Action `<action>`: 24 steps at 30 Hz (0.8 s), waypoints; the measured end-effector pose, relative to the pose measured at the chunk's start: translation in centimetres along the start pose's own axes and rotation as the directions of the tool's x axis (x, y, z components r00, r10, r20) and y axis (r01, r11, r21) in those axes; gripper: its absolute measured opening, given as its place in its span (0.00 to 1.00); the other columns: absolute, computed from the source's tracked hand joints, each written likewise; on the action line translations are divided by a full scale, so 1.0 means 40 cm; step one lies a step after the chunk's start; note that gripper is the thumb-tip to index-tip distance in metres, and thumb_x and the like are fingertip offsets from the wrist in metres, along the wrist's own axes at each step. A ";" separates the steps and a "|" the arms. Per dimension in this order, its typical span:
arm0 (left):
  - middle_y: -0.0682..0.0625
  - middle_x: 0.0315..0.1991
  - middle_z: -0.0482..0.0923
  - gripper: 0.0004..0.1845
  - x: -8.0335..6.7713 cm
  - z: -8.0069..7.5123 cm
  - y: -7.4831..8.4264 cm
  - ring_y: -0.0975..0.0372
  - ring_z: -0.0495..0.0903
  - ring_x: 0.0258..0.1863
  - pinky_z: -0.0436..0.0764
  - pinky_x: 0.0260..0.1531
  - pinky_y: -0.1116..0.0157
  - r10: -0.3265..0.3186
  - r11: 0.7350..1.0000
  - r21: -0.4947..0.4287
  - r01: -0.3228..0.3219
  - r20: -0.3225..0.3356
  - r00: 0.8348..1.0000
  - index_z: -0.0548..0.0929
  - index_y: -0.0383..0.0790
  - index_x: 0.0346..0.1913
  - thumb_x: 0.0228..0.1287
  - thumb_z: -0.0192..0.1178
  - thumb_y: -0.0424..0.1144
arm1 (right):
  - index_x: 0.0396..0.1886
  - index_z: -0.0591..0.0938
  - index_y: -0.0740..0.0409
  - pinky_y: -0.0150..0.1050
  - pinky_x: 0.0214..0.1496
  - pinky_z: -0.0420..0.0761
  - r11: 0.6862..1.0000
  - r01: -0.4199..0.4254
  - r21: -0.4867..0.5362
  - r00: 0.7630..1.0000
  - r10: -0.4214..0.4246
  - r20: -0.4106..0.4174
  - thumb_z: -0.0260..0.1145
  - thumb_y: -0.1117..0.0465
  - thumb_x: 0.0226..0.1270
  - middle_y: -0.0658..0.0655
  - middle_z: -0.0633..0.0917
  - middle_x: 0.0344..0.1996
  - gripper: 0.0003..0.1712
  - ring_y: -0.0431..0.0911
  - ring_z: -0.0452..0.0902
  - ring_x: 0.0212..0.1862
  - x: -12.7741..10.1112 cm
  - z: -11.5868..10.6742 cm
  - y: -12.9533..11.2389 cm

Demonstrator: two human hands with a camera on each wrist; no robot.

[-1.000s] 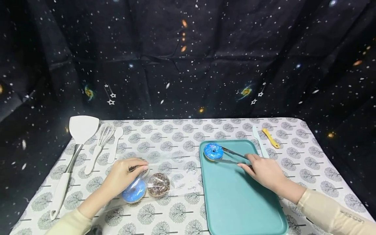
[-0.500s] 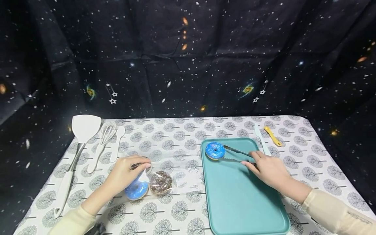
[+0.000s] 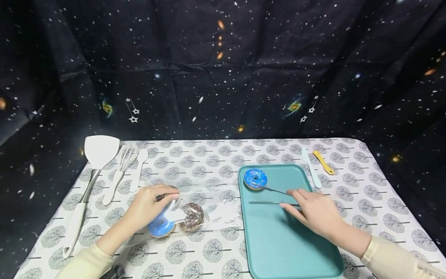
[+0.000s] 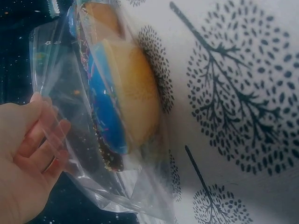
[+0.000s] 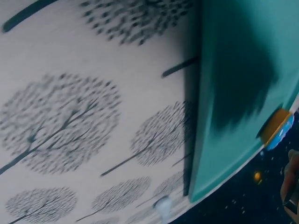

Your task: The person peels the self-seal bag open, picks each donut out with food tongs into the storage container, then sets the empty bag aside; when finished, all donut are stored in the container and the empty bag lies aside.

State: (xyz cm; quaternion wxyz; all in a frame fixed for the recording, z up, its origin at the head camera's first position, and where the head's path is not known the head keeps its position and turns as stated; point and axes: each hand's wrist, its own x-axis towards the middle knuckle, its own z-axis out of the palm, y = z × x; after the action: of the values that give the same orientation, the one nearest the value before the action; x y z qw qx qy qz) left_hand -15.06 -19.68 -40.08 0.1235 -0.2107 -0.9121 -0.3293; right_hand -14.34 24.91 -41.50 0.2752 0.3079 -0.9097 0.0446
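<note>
My left hand (image 3: 166, 197) pinches the mouth of a clear plastic bag (image 3: 209, 211) lying on the tablecloth. Inside the bag are a blue-iced doughnut (image 3: 159, 227) and a chocolate doughnut (image 3: 192, 216). In the left wrist view the blue doughnut (image 4: 122, 105) stands on edge in the bag (image 4: 96, 186), with my fingers (image 4: 44, 140) against the plastic. My right hand (image 3: 292, 199) grips metal tongs (image 3: 273, 196) over the teal tray (image 3: 299, 248). The tongs' arms are spread, and another blue doughnut (image 3: 255, 179) lies at the tray's far left corner by the upper arm's tip.
A white spatula (image 3: 99, 151), a whisk (image 3: 122, 162) and a white spoon (image 3: 138, 168) lie at the far left. A white knife (image 3: 310, 166) and a yellow tool (image 3: 322, 162) lie beyond the tray. Dark starry cloth hangs behind the table.
The tongs have spread apart and let go of the blue doughnut on the tray. My right hand has drawn back slightly toward me. My left hand keeps its hold on the bag.
</note>
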 end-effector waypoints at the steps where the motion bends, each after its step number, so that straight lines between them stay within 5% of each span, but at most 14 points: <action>1: 0.50 0.39 0.85 0.08 -0.001 -0.001 0.000 0.57 0.84 0.40 0.82 0.46 0.58 -0.003 1.000 -0.002 0.003 0.001 1.000 0.87 0.45 0.39 0.54 0.67 0.36 | 0.42 0.81 0.54 0.25 0.10 0.61 1.000 0.026 0.012 1.000 -0.026 -0.007 0.68 0.40 0.51 0.48 0.84 0.28 0.26 0.41 0.76 0.18 0.004 0.004 -0.007; 9: 0.48 0.41 0.85 0.08 -0.011 -0.007 -0.002 0.56 0.83 0.44 0.80 0.50 0.56 -0.006 1.000 -0.022 0.006 0.001 1.000 0.86 0.45 0.40 0.56 0.66 0.39 | 0.39 0.83 0.55 0.29 0.12 0.69 0.983 0.179 0.038 0.982 -0.176 -0.074 0.66 0.39 0.54 0.46 0.80 0.23 0.26 0.39 0.73 0.17 0.053 0.036 -0.049; 16: 0.48 0.42 0.85 0.08 -0.013 -0.006 -0.005 0.56 0.83 0.44 0.80 0.49 0.55 -0.024 1.000 -0.019 0.025 0.020 0.999 0.86 0.44 0.41 0.57 0.65 0.38 | 0.38 0.83 0.54 0.29 0.11 0.65 0.979 0.200 0.044 0.979 -0.198 -0.044 0.66 0.40 0.52 0.45 0.80 0.22 0.24 0.38 0.71 0.15 0.095 0.062 -0.064; 24: 0.47 0.42 0.84 0.09 -0.013 -0.006 -0.004 0.55 0.83 0.44 0.80 0.50 0.54 -0.023 1.000 -0.013 0.023 0.029 0.999 0.86 0.44 0.41 0.57 0.65 0.38 | 0.41 0.82 0.56 0.32 0.16 0.73 0.957 0.282 0.073 0.959 -0.280 -0.037 0.68 0.40 0.50 0.48 0.83 0.27 0.27 0.40 0.75 0.20 0.145 0.089 -0.106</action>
State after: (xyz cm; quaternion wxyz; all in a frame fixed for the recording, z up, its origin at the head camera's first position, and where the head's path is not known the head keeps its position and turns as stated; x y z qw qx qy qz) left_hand -14.67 -20.12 -40.17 0.1050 -0.2058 -0.9139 -0.3337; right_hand -17.38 17.49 -41.80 0.2784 0.4438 -0.8506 0.0445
